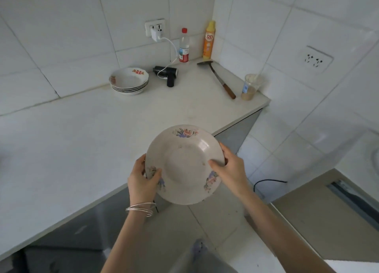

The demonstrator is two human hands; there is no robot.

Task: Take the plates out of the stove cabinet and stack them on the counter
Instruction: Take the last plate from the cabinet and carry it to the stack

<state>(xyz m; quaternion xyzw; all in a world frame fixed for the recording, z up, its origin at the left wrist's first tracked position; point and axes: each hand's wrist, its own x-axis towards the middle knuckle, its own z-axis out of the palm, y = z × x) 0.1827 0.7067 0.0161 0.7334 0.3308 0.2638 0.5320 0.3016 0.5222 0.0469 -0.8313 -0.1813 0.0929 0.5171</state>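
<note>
Deep cream ceramic plate with floral sprigs (184, 164), tilted, held in the air just off the edge of the white counter (82, 141). Left hand (143, 180) clasping its left rim, thumb on top; right hand (229, 166) gripping the right rim. Stack of white red-patterned plates (129, 81) well apart, by the tiled wall.

The right hand's (229, 166) fingers went behind the plate (184, 164), out of sight. Both forearms ran off the bottom edge. Past the hands, the stack's (129, 81) plate count stayed unclear, and bottle (184, 46) labels were unreadable.
</note>
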